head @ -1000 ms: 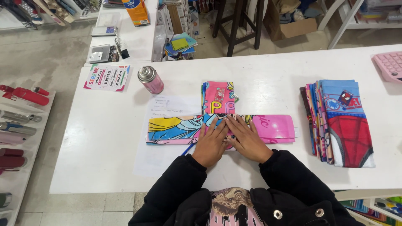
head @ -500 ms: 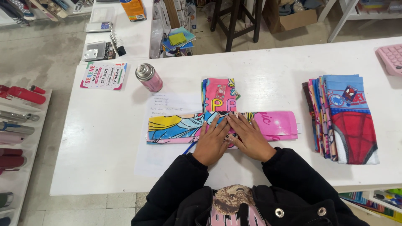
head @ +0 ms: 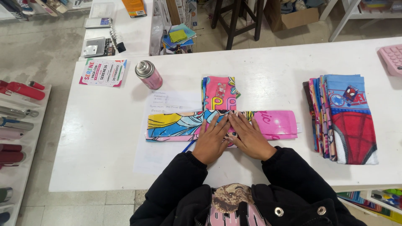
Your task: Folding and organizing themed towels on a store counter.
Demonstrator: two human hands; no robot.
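The left hand [head: 212,140] and the right hand [head: 248,137] are laid flat, fingers spread and released, side by side on the middle of a long, folded strip of printed cloth in pink, yellow and light blue [head: 176,124]; nothing is gripped, and the palms appear to be pressed down so that the fold is kept flat. The strip lies crosswise on the white counter [head: 104,159], near its front edge. Under it, a white sheet of paper with handwritten lines [head: 171,100] is spread, and a blue pen tip [head: 189,145] shows beside the left wrist. Just behind the strip, touching it, a smaller folded pink printed cloth [head: 220,92] is set lengthwise. A pink spray can [head: 149,75] lies tilted to the left. Well apart on the right, a stack of folded cloths in blue and red [head: 345,119] is kept.
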